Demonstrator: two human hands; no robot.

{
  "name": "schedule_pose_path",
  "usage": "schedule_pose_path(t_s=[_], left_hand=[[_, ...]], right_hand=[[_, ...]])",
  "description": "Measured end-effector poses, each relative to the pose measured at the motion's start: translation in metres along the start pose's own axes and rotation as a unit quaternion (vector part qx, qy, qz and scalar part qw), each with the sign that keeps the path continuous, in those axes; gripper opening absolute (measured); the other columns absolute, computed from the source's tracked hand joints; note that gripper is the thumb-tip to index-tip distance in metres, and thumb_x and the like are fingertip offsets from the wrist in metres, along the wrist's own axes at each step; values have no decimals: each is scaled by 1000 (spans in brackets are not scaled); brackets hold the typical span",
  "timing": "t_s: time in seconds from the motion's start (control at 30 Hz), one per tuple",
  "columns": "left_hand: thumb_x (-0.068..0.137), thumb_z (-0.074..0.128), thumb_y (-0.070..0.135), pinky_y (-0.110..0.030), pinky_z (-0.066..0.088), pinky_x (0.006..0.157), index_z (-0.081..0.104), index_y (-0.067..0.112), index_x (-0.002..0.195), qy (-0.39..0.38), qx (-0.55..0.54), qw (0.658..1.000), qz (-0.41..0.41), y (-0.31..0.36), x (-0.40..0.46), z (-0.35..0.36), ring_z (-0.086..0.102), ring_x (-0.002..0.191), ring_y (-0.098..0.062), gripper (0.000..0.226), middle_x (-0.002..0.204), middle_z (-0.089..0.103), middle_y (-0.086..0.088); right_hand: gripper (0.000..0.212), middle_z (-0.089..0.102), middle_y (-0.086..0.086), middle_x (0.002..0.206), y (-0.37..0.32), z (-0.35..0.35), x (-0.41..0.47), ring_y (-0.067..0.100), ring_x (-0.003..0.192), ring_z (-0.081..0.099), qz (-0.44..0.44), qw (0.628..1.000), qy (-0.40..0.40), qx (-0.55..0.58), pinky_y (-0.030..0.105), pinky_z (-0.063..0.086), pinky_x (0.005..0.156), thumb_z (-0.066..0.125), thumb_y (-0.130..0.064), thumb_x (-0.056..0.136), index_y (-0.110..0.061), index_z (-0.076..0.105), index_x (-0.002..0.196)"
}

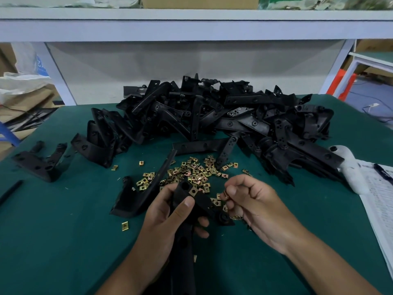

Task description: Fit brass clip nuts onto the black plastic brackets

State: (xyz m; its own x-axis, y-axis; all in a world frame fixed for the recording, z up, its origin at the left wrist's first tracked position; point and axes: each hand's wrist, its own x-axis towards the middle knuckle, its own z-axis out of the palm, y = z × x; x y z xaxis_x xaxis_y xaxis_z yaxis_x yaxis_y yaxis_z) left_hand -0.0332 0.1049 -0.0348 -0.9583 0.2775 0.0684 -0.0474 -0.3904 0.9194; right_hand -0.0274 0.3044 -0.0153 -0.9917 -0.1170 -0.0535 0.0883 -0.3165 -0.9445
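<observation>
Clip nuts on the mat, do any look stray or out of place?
A few. One clip nut lies alone left of the left hand, and two more sit apart near the brackets, away from the main scatter. Nothing looks damaged.

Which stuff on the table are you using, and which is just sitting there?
Using: bracket in left hand; clip nut pinched by right hand; loose brass nuts; bracket heap.
Just there: white glove; papers; pen.
</observation>
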Motion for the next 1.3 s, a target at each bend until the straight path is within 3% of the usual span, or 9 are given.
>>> schedule_pose_path(t_s=[0.4, 0.7, 0.97, 1.2, 1.3], left_hand=[[79, 78, 7, -34, 60, 62, 53, -3, 112, -20, 42, 999, 2, -4, -1, -1, 69, 71, -21, 42, 88, 72, -12], [75, 82, 22, -35, 59, 63, 64, 14, 102, -28, 50, 998, 3, -6, 0, -1, 69, 73, -22, 34, 89, 71, -11], [77, 80, 20, -32, 58, 59, 55, 0, 108, 1, 58, 998, 35, -7, 0, 2, 68, 68, -23, 44, 82, 70, -14], [82, 81, 20, -30, 56, 57, 59, 11, 102, 0, 64, 996, 56, -9, 1, -3, 66, 64, -23, 31, 77, 69, -14], [81, 81, 29, -32, 55, 58, 62, 19, 100, -20, 74, 996, 48, -9, 1, -7, 64, 62, -25, 28, 75, 69, -13]], right_hand=[[9, 70, 1, 70, 3, 3, -3, 7, 58, 61, -42, 997, -6, -62, 15, 45, 51, 79, -23, 74, -18, 78, 81], [9, 70, 1, 68, 6, 7, -3, 6, 56, 59, -28, 996, 13, -78, 16, 45, 50, 80, -24, 71, -18, 78, 78], [23, 71, -3, 71, 5, 7, -6, 1, 58, 59, -39, 995, 16, -91, 13, 45, 55, 73, -31, 79, -10, 79, 85], [19, 78, 3, 91, 3, 12, -9, 9, 82, 70, -67, 988, 26, -134, 17, 53, 74, 67, -28, 83, -25, 81, 96], [18, 78, 1, 90, -1, 14, -11, 6, 80, 70, -81, 984, 27, -154, 14, 53, 71, 67, -25, 82, -24, 82, 91]])
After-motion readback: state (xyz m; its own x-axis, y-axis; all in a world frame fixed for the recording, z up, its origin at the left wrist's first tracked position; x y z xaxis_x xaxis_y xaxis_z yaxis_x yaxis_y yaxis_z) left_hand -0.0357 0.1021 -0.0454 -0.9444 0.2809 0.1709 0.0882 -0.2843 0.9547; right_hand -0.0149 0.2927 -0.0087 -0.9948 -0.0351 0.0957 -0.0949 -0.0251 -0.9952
